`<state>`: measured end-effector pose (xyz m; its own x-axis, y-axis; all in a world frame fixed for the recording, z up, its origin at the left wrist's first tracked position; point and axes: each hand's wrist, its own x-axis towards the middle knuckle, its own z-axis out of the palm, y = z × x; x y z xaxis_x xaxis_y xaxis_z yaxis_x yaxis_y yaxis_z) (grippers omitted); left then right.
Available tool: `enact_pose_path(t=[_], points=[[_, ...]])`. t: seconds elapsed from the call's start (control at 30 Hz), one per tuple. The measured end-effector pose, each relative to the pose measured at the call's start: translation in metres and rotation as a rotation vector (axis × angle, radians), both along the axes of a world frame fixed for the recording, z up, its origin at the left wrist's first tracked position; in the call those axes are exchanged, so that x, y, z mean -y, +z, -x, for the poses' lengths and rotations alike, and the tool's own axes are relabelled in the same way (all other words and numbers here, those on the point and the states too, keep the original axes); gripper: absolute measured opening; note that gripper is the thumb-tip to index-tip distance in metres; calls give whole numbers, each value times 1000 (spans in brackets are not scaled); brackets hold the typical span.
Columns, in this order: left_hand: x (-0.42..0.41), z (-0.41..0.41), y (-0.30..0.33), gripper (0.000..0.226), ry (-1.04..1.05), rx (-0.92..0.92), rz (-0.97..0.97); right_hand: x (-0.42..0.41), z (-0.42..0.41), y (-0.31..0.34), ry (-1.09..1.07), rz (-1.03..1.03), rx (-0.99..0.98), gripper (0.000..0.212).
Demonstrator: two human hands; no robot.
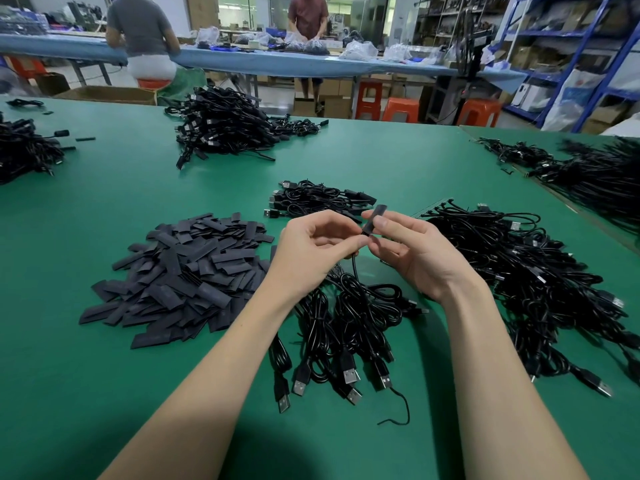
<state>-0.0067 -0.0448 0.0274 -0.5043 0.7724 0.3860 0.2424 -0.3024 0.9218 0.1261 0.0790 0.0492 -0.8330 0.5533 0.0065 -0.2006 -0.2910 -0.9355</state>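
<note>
The right hand (415, 252) pinches a short black sleeve (375, 216) above the worktop (104, 393). The left hand (318, 244) pinches the cable (354, 268) end, seemingly at the sleeve's mouth. Both are light. The sleeve is thin and squashable — hold its edges. The cable is limp — grip near the tip. Spare sleeves (180, 271) lie at 9 o'clock.

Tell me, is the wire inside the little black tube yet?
Cannot tell how far. The right hand pinches the black tube, and the left hand holds the cable by its end at the tube's lower opening.

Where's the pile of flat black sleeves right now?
In the head view, the sleeve pile lies left of centre on the green table, just beside the left hand and the USB cable bundle.
</note>
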Motion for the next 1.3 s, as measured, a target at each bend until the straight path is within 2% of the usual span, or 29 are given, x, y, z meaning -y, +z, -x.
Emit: enact_pose_path(t=[0.17,0.33,0.8,1.03,1.3], points=[[-1,-1,0,12,-14,-7,0,-1,-1,-1,-1,-53,2,14],[1,-1,1,11,-9,-16,-4,-2,-2,-1,-13,-32,13,16],[-2,-9,-5,6,126,-24,86,-3,-2,-4,-20,-74,-13,15],[-1,-9,-5,6,118,-15,81,-1,-1,-4,-74,-179,-20,17],[-2,-9,-6,7,100,20,82,-1,-2,-5,-83,-145,-24,10]])
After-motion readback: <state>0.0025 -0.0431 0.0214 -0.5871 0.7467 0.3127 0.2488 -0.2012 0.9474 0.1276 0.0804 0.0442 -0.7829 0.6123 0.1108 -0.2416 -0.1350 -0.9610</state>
